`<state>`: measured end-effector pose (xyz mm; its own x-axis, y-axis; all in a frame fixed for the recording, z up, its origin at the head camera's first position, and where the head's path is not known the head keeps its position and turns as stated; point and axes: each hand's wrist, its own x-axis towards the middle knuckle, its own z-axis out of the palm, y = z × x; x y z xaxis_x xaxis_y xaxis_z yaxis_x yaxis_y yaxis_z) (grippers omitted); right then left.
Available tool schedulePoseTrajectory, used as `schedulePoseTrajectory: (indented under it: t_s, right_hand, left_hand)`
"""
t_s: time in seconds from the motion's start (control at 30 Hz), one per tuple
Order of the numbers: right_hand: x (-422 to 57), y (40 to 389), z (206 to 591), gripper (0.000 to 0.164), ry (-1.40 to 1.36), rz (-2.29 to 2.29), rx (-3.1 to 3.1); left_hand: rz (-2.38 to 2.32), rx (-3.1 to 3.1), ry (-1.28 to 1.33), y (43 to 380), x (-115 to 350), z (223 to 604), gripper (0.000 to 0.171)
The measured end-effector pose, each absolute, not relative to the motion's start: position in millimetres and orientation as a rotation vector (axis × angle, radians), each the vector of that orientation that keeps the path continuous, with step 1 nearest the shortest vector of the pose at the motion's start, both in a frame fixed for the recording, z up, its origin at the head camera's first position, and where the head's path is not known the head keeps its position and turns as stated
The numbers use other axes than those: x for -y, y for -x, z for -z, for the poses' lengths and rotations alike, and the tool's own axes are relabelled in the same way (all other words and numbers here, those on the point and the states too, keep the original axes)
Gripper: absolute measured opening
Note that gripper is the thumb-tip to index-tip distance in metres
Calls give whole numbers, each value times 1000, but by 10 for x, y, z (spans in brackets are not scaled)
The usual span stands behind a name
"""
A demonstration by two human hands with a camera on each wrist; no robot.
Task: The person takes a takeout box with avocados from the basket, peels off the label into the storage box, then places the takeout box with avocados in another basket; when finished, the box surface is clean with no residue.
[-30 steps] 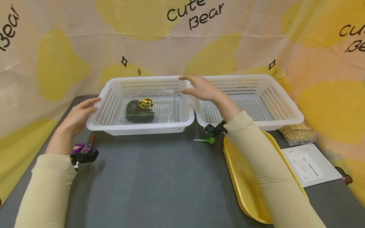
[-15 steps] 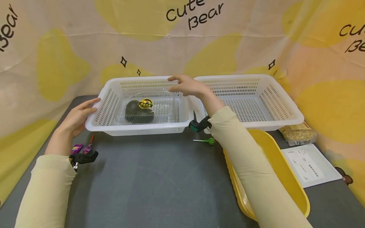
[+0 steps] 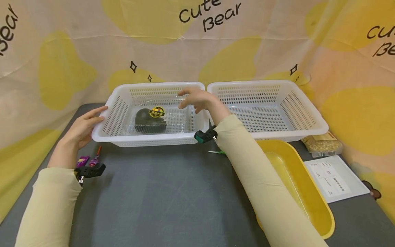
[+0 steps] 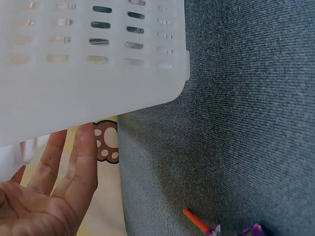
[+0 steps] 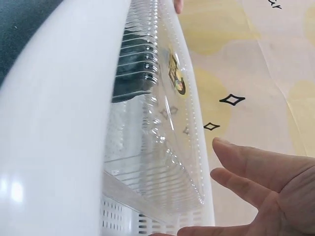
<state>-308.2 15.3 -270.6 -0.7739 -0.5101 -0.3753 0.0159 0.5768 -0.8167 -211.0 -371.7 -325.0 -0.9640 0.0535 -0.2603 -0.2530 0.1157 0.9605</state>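
A white slotted plastic basket (image 3: 160, 138) stands at the left. In it lies a clear plastic clamshell box (image 3: 177, 120) with a yellow and black sticker (image 3: 156, 112) and a dark rounded thing (image 3: 145, 120) inside. My left hand (image 3: 81, 128) touches the basket's left rim, its fingers reaching under the lip in the left wrist view. Over the basket's right end hovers my right hand (image 3: 197, 99), fingers spread and holding nothing. The right wrist view has the box's clear lid (image 5: 170, 128) beside this hand (image 5: 266, 191), with a gap between them.
Another white basket (image 3: 308, 132) stands on the right, and below it a yellow tray (image 3: 287, 164), partly under my right sleeve. A bag of grains (image 3: 322, 144) and a white labelled packet (image 3: 336, 178) lie at far right. Wrapped lollipops (image 3: 95, 160) lie near my left wrist.
My right hand has moved left and slightly down, from the gap between the baskets to above the left basket's right end. The left hand stays at the rim.
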Motion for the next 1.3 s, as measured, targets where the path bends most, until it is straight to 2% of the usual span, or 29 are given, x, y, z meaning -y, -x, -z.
schedulePoseTrajectory:
  t_s: [0.37, 0.8, 1.3]
  right_hand:
    - [-84, 3043, 2739, 75, 314, 1037, -2147]
    - [-90, 3043, 2773, 76, 336, 1006, -2166]
    - [-127, 3003, 2750, 68, 326, 1208, -2104]
  left_hand:
    - [-1956, -2123, 212, 2109, 3713, 3221, 65]
    - [-1948, -2114, 239, 2110, 3697, 3209, 67]
    - [-1973, -2086, 197, 2118, 3721, 3240, 67]
